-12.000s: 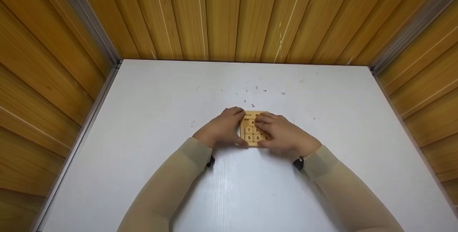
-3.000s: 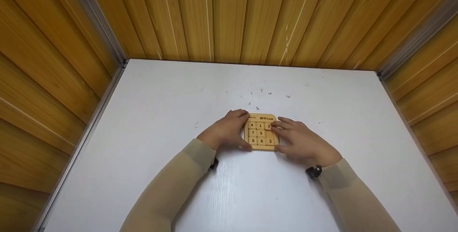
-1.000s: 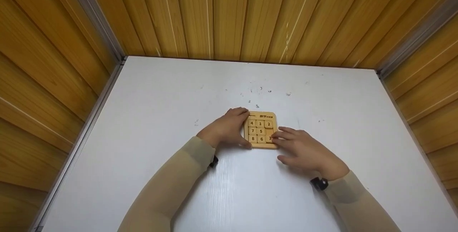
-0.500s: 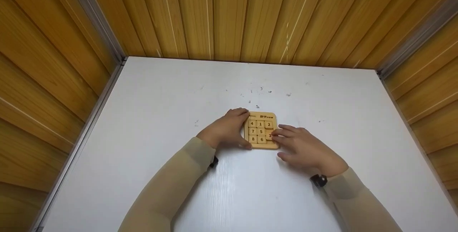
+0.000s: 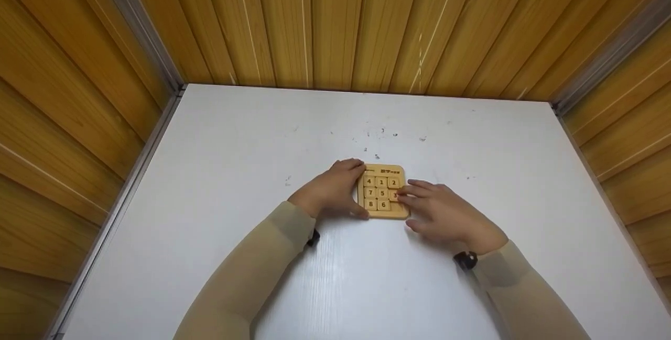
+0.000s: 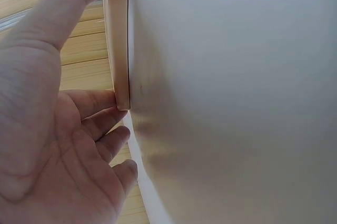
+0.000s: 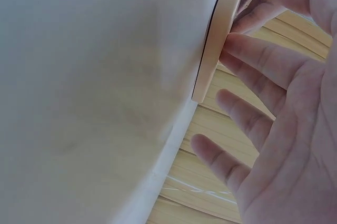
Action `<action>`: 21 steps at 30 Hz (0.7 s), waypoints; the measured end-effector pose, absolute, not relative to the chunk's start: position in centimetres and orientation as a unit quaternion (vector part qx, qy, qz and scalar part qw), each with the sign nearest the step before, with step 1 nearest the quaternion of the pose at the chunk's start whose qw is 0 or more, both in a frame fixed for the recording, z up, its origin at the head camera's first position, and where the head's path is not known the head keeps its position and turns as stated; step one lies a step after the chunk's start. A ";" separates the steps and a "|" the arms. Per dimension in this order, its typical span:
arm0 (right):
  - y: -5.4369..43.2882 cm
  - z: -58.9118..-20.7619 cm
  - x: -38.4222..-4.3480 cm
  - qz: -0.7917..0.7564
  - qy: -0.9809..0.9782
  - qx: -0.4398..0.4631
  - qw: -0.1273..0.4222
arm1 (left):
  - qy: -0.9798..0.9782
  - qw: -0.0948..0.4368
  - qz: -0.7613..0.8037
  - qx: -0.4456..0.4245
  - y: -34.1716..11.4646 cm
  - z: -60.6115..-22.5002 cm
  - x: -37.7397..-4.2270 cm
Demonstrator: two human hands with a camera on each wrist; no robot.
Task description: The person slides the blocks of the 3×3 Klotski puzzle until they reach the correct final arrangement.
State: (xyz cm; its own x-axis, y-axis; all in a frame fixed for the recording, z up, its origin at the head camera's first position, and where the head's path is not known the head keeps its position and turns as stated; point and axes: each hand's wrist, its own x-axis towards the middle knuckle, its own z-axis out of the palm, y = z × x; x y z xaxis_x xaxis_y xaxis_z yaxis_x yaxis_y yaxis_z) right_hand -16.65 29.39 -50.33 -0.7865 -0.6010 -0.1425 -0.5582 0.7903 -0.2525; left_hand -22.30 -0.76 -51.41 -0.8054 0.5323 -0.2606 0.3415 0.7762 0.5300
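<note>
A light wooden sliding number puzzle (image 5: 385, 215) lies flat on the white table. Its tiles read 4, 1, 2 on top, 7, 5, 3 in the middle, and 8, 6 below, with a vacant slot at bottom right. My left hand (image 5: 331, 189) grips the puzzle's left side, thumb at the near corner and fingers at the far one. In the left wrist view, thumb and fingertips span the frame's edge (image 6: 120, 50). Extended fingers of my right hand (image 5: 445, 214) touch the 3 tile (image 5: 393, 196); its thumb stands apart, by the near right corner.
The white table (image 5: 251, 135) has small dark marks beyond the puzzle. Wood-patterned panels (image 5: 335, 25) rise along the back and both sides, with grey metal posts at the corners. A black wrist camera (image 5: 465, 260) sits on the right wrist.
The 3 tile has slid from the bottom right slot up into the middle row, pushed by my right fingers. Twelve seconds ago the right hand covered the puzzle's right side. Left hand stays put.
</note>
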 end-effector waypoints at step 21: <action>28.5 -50.3 -15.8 -0.119 0.934 -0.321 0.100 | 0.925 0.189 0.221 0.245 -0.7 -51.5 -22.4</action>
State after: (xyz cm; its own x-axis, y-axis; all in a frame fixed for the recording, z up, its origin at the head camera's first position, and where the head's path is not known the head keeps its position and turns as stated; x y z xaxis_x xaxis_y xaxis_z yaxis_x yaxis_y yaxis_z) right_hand -15.84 28.49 -50.25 -0.7739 -0.6235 -0.1114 -0.5759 0.7659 -0.2860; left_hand -22.43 -0.67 -51.51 -0.8091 0.5363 -0.2405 0.3694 0.7822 0.5017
